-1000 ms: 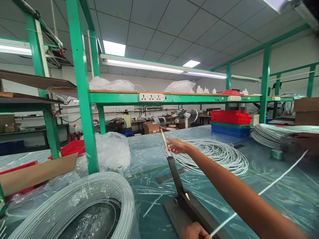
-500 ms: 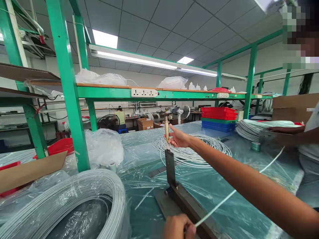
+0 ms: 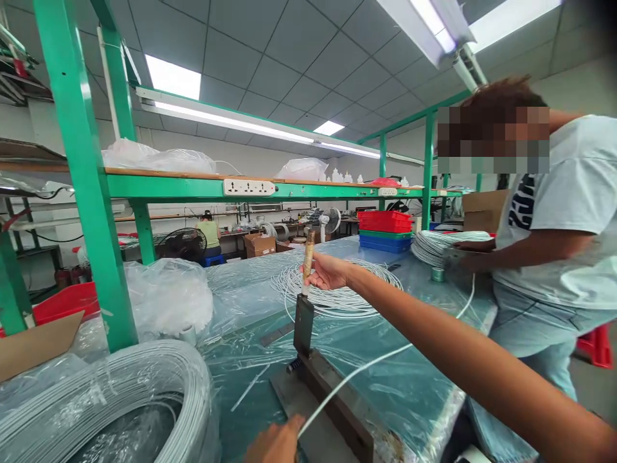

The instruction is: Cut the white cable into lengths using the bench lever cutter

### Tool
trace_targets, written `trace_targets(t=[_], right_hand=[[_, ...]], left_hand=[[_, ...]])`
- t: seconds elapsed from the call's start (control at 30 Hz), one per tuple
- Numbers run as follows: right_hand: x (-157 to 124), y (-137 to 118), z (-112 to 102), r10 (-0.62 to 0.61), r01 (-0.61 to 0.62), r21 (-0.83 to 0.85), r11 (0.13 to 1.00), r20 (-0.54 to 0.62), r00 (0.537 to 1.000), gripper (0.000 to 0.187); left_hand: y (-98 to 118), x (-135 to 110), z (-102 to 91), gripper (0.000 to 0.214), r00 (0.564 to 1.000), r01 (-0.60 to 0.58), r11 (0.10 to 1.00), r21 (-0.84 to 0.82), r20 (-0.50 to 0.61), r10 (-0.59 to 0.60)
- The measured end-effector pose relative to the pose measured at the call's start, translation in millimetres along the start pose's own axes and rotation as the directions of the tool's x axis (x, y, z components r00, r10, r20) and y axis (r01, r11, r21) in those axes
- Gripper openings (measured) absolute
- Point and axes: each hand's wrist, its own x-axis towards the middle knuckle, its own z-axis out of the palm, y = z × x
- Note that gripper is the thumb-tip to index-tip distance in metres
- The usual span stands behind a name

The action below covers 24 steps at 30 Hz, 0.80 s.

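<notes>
No legible writing. Right hand (image 3: 326,271) closed round wooden handle (image 3: 308,252) of raised cutter lever (image 3: 303,325); left hand (image 3: 274,442) pinches white cable (image 3: 357,373) at cutter base (image 3: 332,405), cable running right across table

The cable (image 3: 366,370) is white, as are the coils (image 3: 337,292) on the clear-plastic-covered worktop (image 3: 424,399). The cutter (image 3: 318,386) is dark grey with a tan handle (image 3: 308,254). The frame (image 3: 87,180) is green; stacked trays (image 3: 384,220) are red, green and blue.

left hand (image 3: 274,444) cut off below, co-worker's face blurred
</notes>
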Motion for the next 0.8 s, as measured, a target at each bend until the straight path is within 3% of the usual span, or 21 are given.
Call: trace_targets(t=[0.1, 0.2, 0.27, 0.33, 0.43, 0.6, 0.8], right_hand=[[4.4, -2.3, -2.2, 0.031, -0.031, -0.014, 0.999, 0.05, 0.998, 0.033], [7.3, -3.3, -3.7, 0.051, -0.048, -0.031, 0.998, 0.121, 0.991, 0.033], [8.1, -3.4, -5.8, 0.059, -0.052, -0.045, 0.998, 0.174, 0.983, 0.032], [7.7, -2.9, -9.3, 0.068, -0.055, -0.062, 0.997, 0.226, 0.972, 0.032], [3.7, 0.6, -16.6, 0.086, -0.064, -0.085, 0.994, 0.303, 0.949, 0.031], [-14.6, 15.4, -27.6, 0.07, -0.038, -0.084, 0.996, 0.425, 0.902, 0.03], [-39.8, 33.3, -34.6, 0.063, -0.024, -0.085, 0.996, 0.495, 0.867, 0.028]], left_hand=[[38.4, 3.3, -4.6, 0.058, 0.999, -0.049, 0.999, 0.002, -0.021, 0.049], [69.6, 16.4, 1.2, 0.049, 0.986, -0.102, 0.987, -0.121, -0.143, 0.084], [78.9, 28.2, 6.5, 0.035, 0.974, -0.102, 0.982, -0.156, -0.218, 0.067], [75.8, 37.9, 9.9, 0.026, 0.96, -0.072, 0.982, -0.172, -0.279, 0.022], [52.2, 44.3, 14.7, 0.03, 0.94, -0.024, 0.979, -0.201, -0.339, -0.047], [17.6, 40.2, 34.8, 0.036, 0.96, 0.021, 0.983, -0.184, -0.27, -0.071], [42.7, 31.6, 40.8, 0.033, 0.98, -0.027, 0.994, -0.101, -0.198, 0.006]])
